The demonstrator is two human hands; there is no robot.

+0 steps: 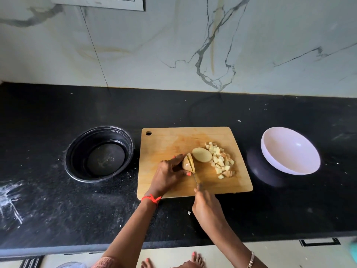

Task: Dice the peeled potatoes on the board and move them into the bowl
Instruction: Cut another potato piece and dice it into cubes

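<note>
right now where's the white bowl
In the head view, the white bowl sits empty on the black counter, to the right of the cutting board.

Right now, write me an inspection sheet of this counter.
Surface: black countertop, speckled; wooden cutting board in the middle.
Job's things: on the board, a potato half being sliced, a second half lying beside it, and a diced pile to the right; white bowl right of the board, empty.
Clutter: black round container left of the board; white smears at the counter's left end.
Hands: left hand grips the potato half; right hand holds the knife, blade in the potato.
Cables: nothing seen.
Surroundings: marble-look wall behind; switch plate at top; bare feet below the counter edge.
</note>
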